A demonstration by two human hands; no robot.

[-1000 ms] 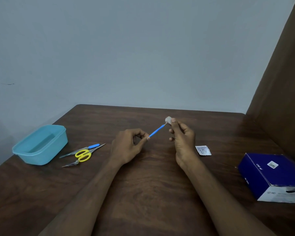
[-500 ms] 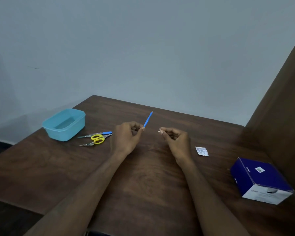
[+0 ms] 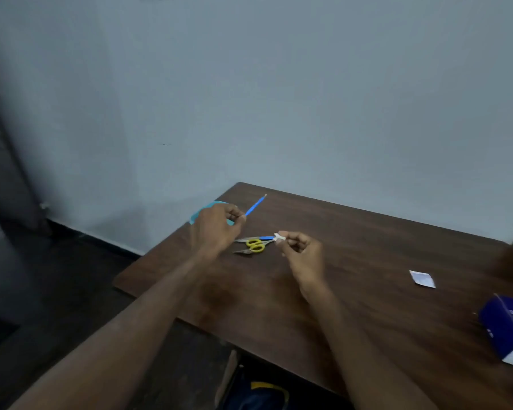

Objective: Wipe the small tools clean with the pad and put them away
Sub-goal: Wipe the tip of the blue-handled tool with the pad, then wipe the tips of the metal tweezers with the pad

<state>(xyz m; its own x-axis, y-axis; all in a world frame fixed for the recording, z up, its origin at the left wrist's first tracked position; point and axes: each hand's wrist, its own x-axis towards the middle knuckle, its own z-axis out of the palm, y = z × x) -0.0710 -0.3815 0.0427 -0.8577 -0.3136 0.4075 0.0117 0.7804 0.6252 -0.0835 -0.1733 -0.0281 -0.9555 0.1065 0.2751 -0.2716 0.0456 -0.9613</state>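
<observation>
A slim blue-handled tool (image 3: 256, 205) is pinched at its lower end between the thumb and curled fingers of the left hand (image 3: 215, 229), with its thin metal tip pointing up and away, above the far left part of the dark wooden table (image 3: 367, 261). A small white pad (image 3: 279, 237) is pinched between the thumb and forefinger of the right hand (image 3: 301, 253), whose other fingers are curled toward the palm. The pad is held apart from the blue-handled tool, to its right and nearer the person.

The remaining tools are seen lying on the table just between the two hands: yellow-handled scissors (image 3: 256, 245), and touching them another thin tool with a blue handle (image 3: 265, 238), partly hidden by the pad. Whether a third metal tool lies under the scissors cannot be told for certain. A light blue container (image 3: 203, 209) is mostly hidden behind the left hand, near the table's far left corner.

A small torn white sachet (image 3: 423, 279) is seen on the table well to the right of the scissors. A dark blue box (image 3: 507, 329) is cut off at the right edge, nearer than the sachet.
</observation>
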